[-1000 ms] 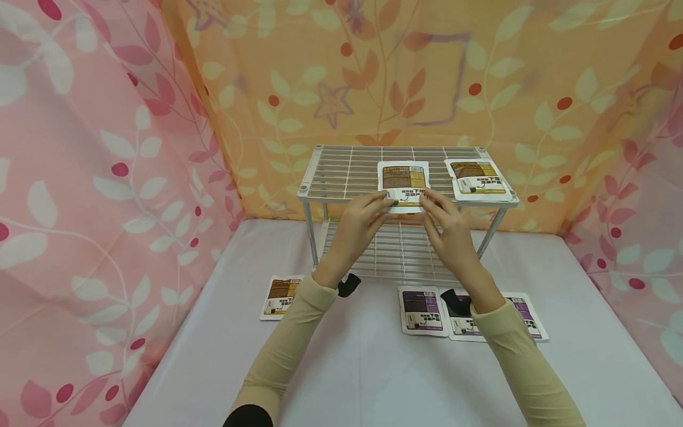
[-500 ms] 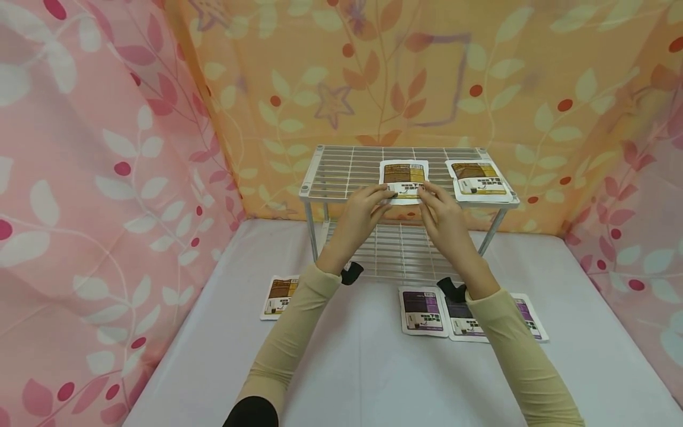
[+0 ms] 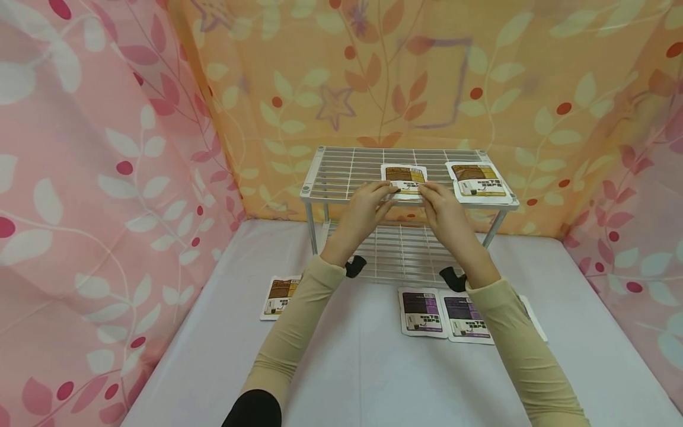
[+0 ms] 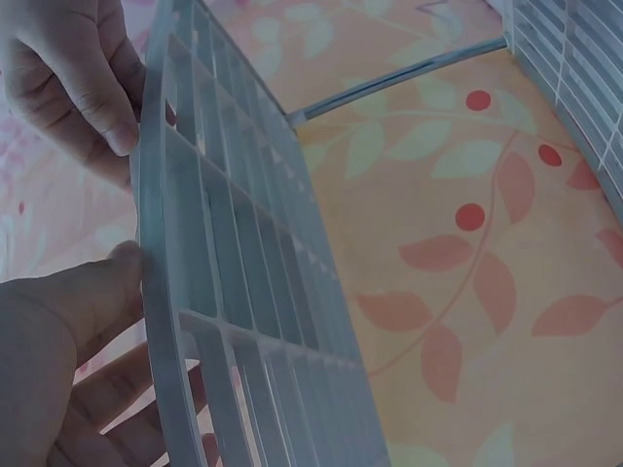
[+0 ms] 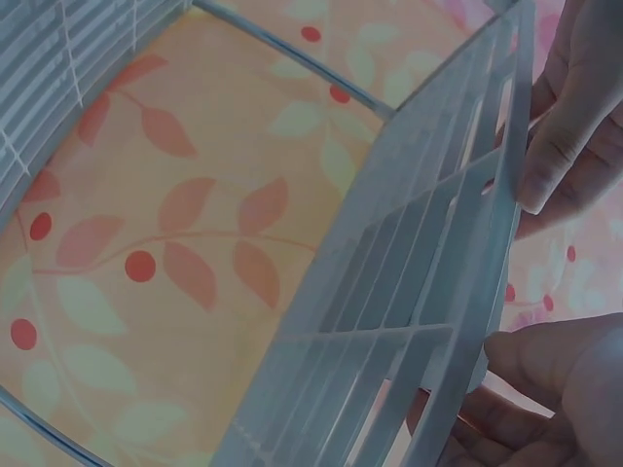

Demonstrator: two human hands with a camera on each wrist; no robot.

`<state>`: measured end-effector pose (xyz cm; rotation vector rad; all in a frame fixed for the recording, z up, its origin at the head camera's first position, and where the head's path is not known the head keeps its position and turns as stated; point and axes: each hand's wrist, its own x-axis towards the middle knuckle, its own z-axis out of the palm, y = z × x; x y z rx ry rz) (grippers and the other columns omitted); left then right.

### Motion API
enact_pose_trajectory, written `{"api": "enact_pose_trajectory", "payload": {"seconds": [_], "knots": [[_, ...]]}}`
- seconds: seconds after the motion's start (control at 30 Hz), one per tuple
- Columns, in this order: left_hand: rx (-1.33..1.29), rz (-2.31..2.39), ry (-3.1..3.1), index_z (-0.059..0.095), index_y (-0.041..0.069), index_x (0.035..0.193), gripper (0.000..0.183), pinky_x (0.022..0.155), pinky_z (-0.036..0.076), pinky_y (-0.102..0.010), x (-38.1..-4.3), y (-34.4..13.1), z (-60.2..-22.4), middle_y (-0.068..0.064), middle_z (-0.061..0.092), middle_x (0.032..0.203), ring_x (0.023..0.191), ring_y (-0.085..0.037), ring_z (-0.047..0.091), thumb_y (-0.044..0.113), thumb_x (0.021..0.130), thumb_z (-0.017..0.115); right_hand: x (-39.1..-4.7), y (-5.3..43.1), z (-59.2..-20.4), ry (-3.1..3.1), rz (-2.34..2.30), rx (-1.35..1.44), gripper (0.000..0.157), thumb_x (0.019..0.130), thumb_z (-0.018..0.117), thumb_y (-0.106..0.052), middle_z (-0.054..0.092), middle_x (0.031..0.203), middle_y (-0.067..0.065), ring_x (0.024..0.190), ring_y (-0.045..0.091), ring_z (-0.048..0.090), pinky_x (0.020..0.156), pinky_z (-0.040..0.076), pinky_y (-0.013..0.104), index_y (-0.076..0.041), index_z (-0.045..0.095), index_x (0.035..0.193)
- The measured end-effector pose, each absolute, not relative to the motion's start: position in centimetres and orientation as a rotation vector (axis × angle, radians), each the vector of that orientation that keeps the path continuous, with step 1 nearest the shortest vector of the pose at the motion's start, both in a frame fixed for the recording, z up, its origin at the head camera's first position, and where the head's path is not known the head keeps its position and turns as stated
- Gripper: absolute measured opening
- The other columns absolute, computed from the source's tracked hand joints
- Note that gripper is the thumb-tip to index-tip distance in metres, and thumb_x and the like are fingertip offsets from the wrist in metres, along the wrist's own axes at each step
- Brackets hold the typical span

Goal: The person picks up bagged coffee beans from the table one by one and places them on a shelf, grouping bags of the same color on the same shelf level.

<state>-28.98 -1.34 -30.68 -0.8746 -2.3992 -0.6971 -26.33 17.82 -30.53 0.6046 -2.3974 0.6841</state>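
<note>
A white packet with a brown and gold label (image 3: 404, 177) is at the front edge of the white wire rack's top shelf (image 3: 347, 172). My left hand (image 3: 367, 212) pinches its near left corner, and my right hand (image 3: 446, 214) pinches the near right corner. To the right on that shelf lies a matching packet (image 3: 480, 181). From below, the left wrist view has the left thumb (image 4: 107, 292) at the shelf's front bar (image 4: 161, 253). The right wrist view likewise puts the right thumb (image 5: 535, 360) by that bar; the slats mostly hide the packet in both.
Another brown packet (image 3: 281, 296) lies on the white tabletop (image 3: 352, 367), partly behind the left sleeve. Purple-labelled packets (image 3: 423, 312) lie in a row before the rack, one mostly under the right sleeve. The lower wire shelf (image 3: 400, 255) sits below; patterned cloth (image 3: 299, 53) stands behind.
The packet between my hands has come down from a tilted position to lie flatter on the top shelf. Both hands have stayed at its near corners.
</note>
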Motion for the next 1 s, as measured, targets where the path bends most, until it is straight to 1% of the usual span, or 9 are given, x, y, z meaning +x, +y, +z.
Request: {"api": "enact_pose_trajectory", "payload": {"seconds": [0.1,0.2,0.33,0.4,0.5,0.63,0.8,0.87,1.0], "knots": [[-0.874,-0.653,-2.410,0.060,0.012,0.122,0.035,0.111,0.029,-0.037,-29.0,-1.2,-30.6,-0.007,0.055,0.130,0.115,-0.019,0.056,0.030,0.092,0.056,-26.3,17.9,-30.4,-2.423,0.681,0.601,0.032,0.095,0.047,-0.001,0.050,0.126,0.027,0.113,0.042,0.049,0.087,0.049,0.047,0.009,0.053,0.124],[-0.866,-0.609,-2.407,0.061,0.013,0.122,0.036,0.109,0.032,-0.036,-29.0,-1.2,-30.5,-0.007,0.055,0.130,0.119,-0.021,0.052,0.032,0.092,0.056,-26.2,17.9,-30.2,-2.434,0.668,0.610,0.032,0.094,0.049,-0.002,0.050,0.125,0.027,0.110,0.041,0.051,0.083,0.051,0.046,0.009,0.053,0.124],[-0.853,-0.567,-2.413,0.060,0.014,0.122,0.037,0.105,0.036,-0.034,-29.0,-1.2,-30.5,-0.006,0.055,0.131,0.119,-0.022,0.050,0.035,0.092,0.056,-26.1,17.8,-30.1,-2.443,0.661,0.620,0.033,0.093,0.051,-0.004,0.049,0.126,0.028,0.107,0.041,0.052,0.078,0.053,0.045,0.009,0.053,0.123],[-0.856,-0.550,-2.401,0.060,0.014,0.123,0.037,0.104,0.038,-0.034,-29.0,-1.2,-30.6,-0.006,0.055,0.131,0.119,-0.022,0.050,0.035,0.092,0.055,-26.0,17.7,-30.0,-2.461,0.675,0.615,0.034,0.093,0.051,-0.005,0.046,0.128,0.028,0.108,0.042,0.051,0.079,0.054,0.045,0.009,0.052,0.124],[-0.863,-0.541,-2.371,0.060,0.014,0.123,0.038,0.103,0.039,-0.034,-29.0,-1.3,-30.9,-0.006,0.056,0.130,0.120,-0.022,0.049,0.036,0.092,0.055,-25.8,17.5,-30.2,-2.467,0.664,0.604,0.036,0.093,0.053,-0.006,0.043,0.131,0.030,0.113,0.044,0.047,0.083,0.051,0.049,0.008,0.052,0.126],[-0.870,-0.552,-2.315,0.061,0.014,0.123,0.038,0.105,0.037,-0.033,-28.9,-1.5,-31.3,-0.006,0.056,0.129,0.120,-0.022,0.049,0.036,0.092,0.055,-25.4,17.1,-30.4,-2.409,0.596,0.622,0.038,0.089,0.059,-0.006,0.046,0.129,0.028,0.116,0.044,0.046,0.090,0.047,0.053,0.005,0.054,0.125],[-0.870,-0.569,-2.242,0.061,0.013,0.122,0.036,0.106,0.035,-0.033,-28.7,-1.9,-31.8,-0.007,0.057,0.128,0.122,-0.022,0.047,0.032,0.092,0.057,-24.9,16.4,-31.0,-2.333,0.602,0.663,0.039,0.087,0.062,-0.006,0.049,0.128,0.025,0.117,0.041,0.047,0.094,0.044,0.052,0.004,0.055,0.124],[-0.878,-0.569,-2.210,0.061,0.012,0.122,0.035,0.107,0.034,-0.032,-28.6,-2.1,-32.0,-0.007,0.057,0.127,0.122,-0.022,0.047,0.030,0.091,0.058,-24.7,16.1,-31.2,-2.311,0.621,0.668,0.039,0.087,0.062,-0.006,0.050,0.128,0.023,0.119,0.040,0.046,0.095,0.044,0.051,0.003,0.056,0.124],[-0.909,-0.555,-2.156,0.061,0.011,0.122,0.034,0.109,0.031,-0.032,-28.4,-2.5,-32.5,-0.008,0.058,0.125,0.123,-0.024,0.046,0.026,0.091,0.060,-24.5,15.5,-31.9,-2.260,0.674,0.677,0.038,0.087,0.061,-0.005,0.049,0.131,0.021,0.121,0.039,0.045,0.092,0.046,0.049,0.002,0.056,0.124]]}}
